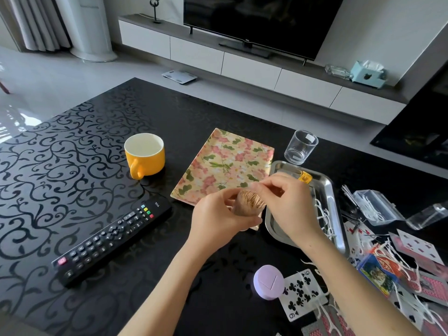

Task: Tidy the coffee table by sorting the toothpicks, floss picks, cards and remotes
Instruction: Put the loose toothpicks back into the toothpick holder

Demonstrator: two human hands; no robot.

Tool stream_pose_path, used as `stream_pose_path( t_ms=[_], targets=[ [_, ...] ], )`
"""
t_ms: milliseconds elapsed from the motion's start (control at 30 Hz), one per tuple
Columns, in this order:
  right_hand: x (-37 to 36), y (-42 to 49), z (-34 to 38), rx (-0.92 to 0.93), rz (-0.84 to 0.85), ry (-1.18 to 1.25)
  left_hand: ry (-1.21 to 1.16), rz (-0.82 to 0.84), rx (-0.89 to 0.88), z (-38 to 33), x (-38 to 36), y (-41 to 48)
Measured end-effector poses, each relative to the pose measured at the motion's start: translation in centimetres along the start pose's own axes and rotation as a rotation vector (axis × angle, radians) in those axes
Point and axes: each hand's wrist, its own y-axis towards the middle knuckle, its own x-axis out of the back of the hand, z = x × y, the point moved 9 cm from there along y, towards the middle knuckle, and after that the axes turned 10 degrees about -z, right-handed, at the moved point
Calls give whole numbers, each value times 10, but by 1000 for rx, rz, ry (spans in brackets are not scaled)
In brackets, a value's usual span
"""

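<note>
**A:** How far along was the tidying?

**B:** Early, I'd judge. The left hand [215,219] was curled round a toothpick jar [238,210] packed with toothpicks [252,199], held over the near corner of the flowered tray [223,163]. The right hand [288,204] was pinching something at the jar's mouth, probably a toothpick or two, though it was too fine to be sure.

**A:** And the lid?

**B:** The purple lid [268,282] was off the jar, on the table [72,154] nearer the person and touching a nine of clubs [300,294].

**A:** What about the rest?

**B:** Mostly undone, as far as I could tell. Some floss picks [324,219] lay in the steel tray [326,184], but more were strewn over the cards [417,248] at the right. Their clear box [373,209] sat beside the tray and appeared open. The cards were scattered face up and face down around the card box [378,270]. One remote [114,238] lay aslant on the left, well apart from everything else. I saw no second one.
</note>
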Motion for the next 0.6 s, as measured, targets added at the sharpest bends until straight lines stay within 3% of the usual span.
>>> stream_pose_path(
  t_ms=[200, 367, 500, 600],
  targets=[
    [0, -25, 25, 395, -16, -198, -96, 36, 18, -2, -7, -3],
    [4, -25, 5, 176, 59, -9, -85, 28, 7, -2, -6, -2],
    [-22, -42, -1, 242, 301, -233, -6, 30, -20, -5, -7, -4],
    [-15, -41, -4, 207, 254, -238, -17, 25, -14, -4, -9, -3]
  ],
)
